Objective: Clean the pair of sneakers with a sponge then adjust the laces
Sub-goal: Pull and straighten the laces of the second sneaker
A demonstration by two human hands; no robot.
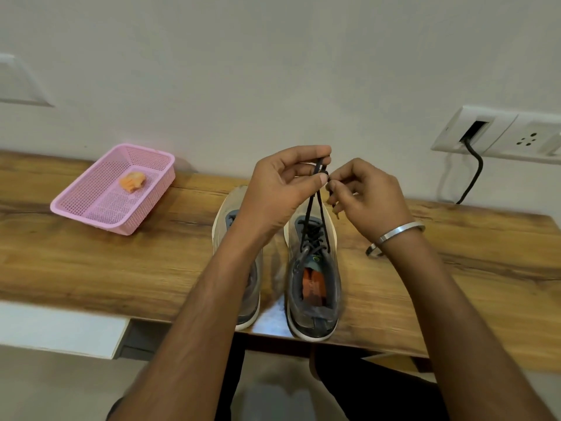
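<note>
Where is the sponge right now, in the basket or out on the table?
In the basket. The orange sponge lies inside the pink basket; neither hand touches it.

Both forearms extend forward, bare, converging at centre. Left hand (280, 189) raised, thumb and forefinger pinching a dark lace (315, 189) drawn taut upward. Right hand (364, 197) level beside it, fingers curled, fingertips (331, 185) pinching the lace near the left thumb. Metal bangle (397, 230) on right wrist.

Single head-mounted wide-angle view, looking forward and steeply down onto a wooden table (91, 268) set against a wall (273, 71). Close range: both forearms enter from 6 o'clock. Wall fills 12 o'clock; no second view.
</note>
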